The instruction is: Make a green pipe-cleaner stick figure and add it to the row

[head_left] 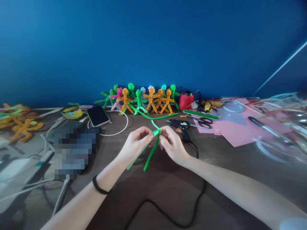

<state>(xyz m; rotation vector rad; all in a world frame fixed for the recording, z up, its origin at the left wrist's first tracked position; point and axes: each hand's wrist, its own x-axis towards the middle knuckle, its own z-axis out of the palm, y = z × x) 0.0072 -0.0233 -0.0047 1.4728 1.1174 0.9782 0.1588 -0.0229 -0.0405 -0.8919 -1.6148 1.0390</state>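
Green pipe cleaners (152,155) are pinched between both hands above the middle of the table. My left hand (139,140) grips them with thumb and forefinger, close to where they cross. From the other side, my right hand (171,143) holds the same crossing with its fingertips. Two ends hang down toward me and a short lighter end sticks up above the fingers. Behind the hands, another long green pipe cleaner (153,118) lies curved on the table. A row of pipe-cleaner figures (151,99) in orange, green, pink and blue stands against the blue wall.
Right of my hands lies a black glue gun (182,127), its cord running toward me. Scissors (203,121), pink paper (235,131) and a marker (270,131) are farther right. At left are a phone (98,115), a white cable (126,126) and orange pipe-cleaner pieces (25,129).
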